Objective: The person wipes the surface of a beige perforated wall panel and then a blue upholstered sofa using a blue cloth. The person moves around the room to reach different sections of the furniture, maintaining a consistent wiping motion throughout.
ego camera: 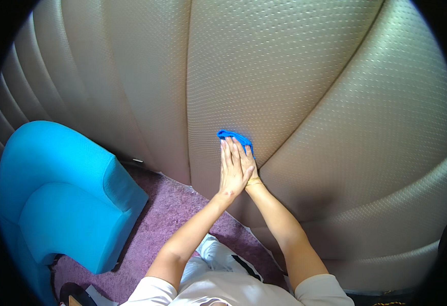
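Observation:
A folded blue cloth (237, 136) lies pressed against the padded, textured wall panel (261, 76) in front of me. My right hand (248, 160), with thin yellow bands at its wrist, holds the cloth flat on the panel. Over it rests my left hand (232, 174), its fingers stretched upward and its fingertips at the cloth's lower edge. The left hand covers much of the right one, and the two hands hide part of the cloth. Both arms reach forward almost straight.
To my left stands a blue upholstered armchair (66, 191) close to the wall. Purple carpet (170, 214) covers the floor up to the wall's base. A dark round object (78, 294) is partly visible at the bottom left. Seams (188, 95) divide the wall into panels.

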Motion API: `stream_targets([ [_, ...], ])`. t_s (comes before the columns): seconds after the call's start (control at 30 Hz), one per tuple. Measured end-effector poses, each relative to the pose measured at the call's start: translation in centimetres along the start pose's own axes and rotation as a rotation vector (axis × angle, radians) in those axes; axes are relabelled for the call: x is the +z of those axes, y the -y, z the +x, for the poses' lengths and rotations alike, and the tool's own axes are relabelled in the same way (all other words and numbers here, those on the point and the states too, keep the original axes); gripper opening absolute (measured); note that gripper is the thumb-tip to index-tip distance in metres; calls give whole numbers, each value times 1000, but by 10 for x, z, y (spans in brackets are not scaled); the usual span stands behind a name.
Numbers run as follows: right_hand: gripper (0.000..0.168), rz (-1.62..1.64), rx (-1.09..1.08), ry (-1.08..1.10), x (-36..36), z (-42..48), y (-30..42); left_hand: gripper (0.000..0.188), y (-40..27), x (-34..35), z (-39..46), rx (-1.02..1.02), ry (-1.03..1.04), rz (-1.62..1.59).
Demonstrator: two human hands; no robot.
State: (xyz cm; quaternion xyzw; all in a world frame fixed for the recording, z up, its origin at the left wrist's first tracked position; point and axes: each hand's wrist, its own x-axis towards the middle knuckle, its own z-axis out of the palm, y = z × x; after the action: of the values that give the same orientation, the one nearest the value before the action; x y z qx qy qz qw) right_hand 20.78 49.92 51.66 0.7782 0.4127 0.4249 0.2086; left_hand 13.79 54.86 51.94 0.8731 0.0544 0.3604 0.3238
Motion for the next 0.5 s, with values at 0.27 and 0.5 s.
stream_targets([
  [0.27,65,59,11,-75,-53,90,-23,88,2,-52,70,81,-234,45],
  [0.5,61,-213,52,-198,-89,222,-56,76,5,-155,192,165,-455,-52],
])
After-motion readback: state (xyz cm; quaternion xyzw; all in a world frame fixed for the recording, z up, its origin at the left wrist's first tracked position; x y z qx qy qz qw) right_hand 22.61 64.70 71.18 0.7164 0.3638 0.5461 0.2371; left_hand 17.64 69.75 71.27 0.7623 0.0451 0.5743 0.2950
